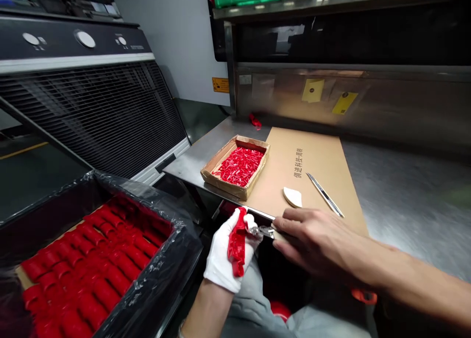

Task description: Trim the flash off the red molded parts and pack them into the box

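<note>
My left hand [224, 259], in a white glove, is closed around a red plastic part [237, 245] held upright above my lap. My bare right hand [307, 237] grips a pair of nippers [265, 231], whose metal jaws point left and reach the side of the red part. Most of the tool's handles are hidden by my fingers. Just beyond both hands, a shallow cardboard tray [224, 185] holds many small red plastic bits [243, 166].
A white wedge-shaped piece [293, 196] and a utility knife [324, 195] lie on a cardboard sheet [320, 151] on the metal table [405, 181]. Red scraps [254, 120] sit at the back. A bag-lined bin [147, 191] with rows of red parts [106, 264] stands at left.
</note>
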### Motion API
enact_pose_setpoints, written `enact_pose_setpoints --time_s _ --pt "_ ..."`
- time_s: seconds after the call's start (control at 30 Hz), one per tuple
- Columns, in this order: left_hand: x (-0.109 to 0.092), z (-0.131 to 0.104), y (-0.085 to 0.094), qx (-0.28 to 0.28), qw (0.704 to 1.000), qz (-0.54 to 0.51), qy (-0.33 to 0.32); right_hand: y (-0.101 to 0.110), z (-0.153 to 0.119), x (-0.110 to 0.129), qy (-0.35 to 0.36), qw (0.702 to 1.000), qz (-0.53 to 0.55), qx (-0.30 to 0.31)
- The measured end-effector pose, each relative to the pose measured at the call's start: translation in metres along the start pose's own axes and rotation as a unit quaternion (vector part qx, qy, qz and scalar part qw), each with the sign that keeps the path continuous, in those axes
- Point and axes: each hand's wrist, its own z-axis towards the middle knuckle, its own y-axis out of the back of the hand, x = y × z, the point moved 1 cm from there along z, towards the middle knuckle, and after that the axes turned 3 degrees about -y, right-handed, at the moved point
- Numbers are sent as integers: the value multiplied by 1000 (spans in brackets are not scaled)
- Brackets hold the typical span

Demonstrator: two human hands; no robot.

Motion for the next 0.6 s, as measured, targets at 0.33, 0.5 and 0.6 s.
enact_pose_setpoints --time_s 0.33,0.5,0.6 --pt "-11 -13 0 -21 999 16 -41 34 92 -45 -62 977 -162 -121" --pt "-11 -19 -1 -1 998 41 -47 22 24 -19 -8 997 -21 -78" --pt "-5 -20 -5 10 996 70 -46 8 -17 4 18 996 69 -54"
